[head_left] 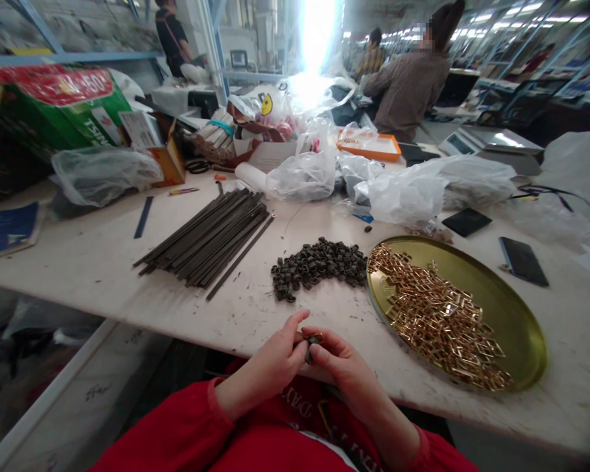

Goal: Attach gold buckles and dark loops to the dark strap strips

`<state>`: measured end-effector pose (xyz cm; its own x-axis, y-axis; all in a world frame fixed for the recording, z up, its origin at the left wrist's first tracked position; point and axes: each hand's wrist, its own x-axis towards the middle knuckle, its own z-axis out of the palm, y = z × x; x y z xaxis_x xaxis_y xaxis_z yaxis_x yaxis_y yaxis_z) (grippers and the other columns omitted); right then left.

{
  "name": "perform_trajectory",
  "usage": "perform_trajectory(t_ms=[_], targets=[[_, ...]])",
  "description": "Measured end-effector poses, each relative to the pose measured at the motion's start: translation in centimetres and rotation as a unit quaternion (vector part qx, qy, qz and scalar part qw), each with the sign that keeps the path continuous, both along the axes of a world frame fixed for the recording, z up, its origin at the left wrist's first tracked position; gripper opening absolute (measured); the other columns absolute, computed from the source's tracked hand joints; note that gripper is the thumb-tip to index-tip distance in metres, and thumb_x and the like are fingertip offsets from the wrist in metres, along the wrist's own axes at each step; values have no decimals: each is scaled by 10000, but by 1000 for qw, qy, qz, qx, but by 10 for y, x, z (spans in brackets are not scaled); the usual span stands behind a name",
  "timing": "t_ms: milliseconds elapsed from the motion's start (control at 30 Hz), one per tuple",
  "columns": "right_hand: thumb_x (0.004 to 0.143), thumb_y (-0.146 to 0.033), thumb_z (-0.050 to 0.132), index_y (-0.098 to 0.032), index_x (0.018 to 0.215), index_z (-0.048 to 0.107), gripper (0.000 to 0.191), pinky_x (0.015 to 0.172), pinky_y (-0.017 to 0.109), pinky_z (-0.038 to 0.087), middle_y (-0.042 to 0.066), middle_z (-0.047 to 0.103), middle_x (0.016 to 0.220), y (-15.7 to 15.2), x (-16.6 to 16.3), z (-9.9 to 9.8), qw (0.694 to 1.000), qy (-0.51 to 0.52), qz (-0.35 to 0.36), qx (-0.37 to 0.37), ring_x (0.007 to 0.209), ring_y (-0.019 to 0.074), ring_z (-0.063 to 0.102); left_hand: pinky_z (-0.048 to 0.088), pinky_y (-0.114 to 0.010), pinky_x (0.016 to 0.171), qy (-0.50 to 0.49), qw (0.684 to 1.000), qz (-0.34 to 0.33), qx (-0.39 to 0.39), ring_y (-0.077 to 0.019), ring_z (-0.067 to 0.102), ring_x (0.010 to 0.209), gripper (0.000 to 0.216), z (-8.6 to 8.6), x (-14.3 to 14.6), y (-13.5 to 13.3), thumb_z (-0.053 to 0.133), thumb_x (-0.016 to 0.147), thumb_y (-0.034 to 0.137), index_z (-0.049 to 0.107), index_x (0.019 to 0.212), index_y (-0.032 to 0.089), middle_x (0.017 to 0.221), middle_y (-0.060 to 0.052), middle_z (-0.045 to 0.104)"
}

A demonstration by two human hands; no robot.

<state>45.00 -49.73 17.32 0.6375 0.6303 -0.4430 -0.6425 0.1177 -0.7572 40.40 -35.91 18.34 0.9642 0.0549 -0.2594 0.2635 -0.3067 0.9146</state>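
At the table's near edge, my left hand point(275, 354) and my right hand point(349, 364) meet, both closed in a pinch. Between their fingertips are a small gold buckle point(316, 337) and a dark strap piece point(309, 354), partly hidden by the fingers. The buckle lies at my right fingers; the strap piece touches both thumbs. Just beyond the hands is a heap of small dark strap loops point(319, 265). To the right, a round gold tray point(518, 341) bears a pile of gold buckles point(437, 314). A bundle of long dark straps point(209, 239) lies to the left.
Clear plastic bags point(403, 190) and an orange box point(368, 144) crowd the table's back. A phone point(524, 261) and a black flat square point(467, 222) lie behind the tray. At left are a blue booklet point(8, 226) and a green carton point(63, 108). A person point(408, 78) stands beyond.
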Motion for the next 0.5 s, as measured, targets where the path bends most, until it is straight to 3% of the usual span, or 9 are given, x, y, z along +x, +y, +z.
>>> perform_trajectory(t_ms=[67, 167, 267, 400, 500], targets=[[579, -371, 760, -222, 878, 641, 355, 693, 305, 477, 5, 660, 817, 0, -2, 0, 999, -29, -13, -24, 717, 164, 602, 430, -254, 641, 26, 1000, 8, 7, -152, 560, 653, 535, -2, 0, 1, 418, 824, 218, 287, 1332, 113, 673, 9, 590], [612, -385, 732, -216, 880, 601, 343, 651, 282, 454, -10, 634, 739, -1, -2, -4, 995, -74, -37, -48, 675, 154, 580, 410, -226, 543, 43, 999, 15, -20, -131, 537, 565, 514, -2, -3, 2, 449, 818, 272, 310, 1284, 105, 648, 25, 577], [627, -393, 713, -217, 861, 568, 326, 599, 258, 418, -32, 588, 663, -2, -2, -8, 986, -112, -86, -86, 624, 144, 537, 420, -230, 574, 19, 999, 11, -37, -124, 543, 589, 321, 3, -7, 1, 404, 846, 286, 434, 1123, 126, 732, -10, 624], [631, -400, 708, -202, 846, 547, 334, 584, 252, 391, -35, 549, 647, 0, -7, -8, 977, -144, -104, -122, 600, 136, 499, 402, -251, 676, -25, 998, 9, 49, -158, 554, 748, 156, 7, -13, -3, 507, 780, 272, 558, 878, 162, 839, -33, 637], [630, -422, 709, -211, 845, 517, 358, 577, 249, 395, -34, 555, 659, -1, -13, -8, 986, -109, -84, -99, 598, 133, 505, 379, -253, 649, -18, 996, 19, 81, -159, 536, 721, 124, 4, -14, -5, 497, 760, 253, 572, 803, 165, 769, -19, 623]])
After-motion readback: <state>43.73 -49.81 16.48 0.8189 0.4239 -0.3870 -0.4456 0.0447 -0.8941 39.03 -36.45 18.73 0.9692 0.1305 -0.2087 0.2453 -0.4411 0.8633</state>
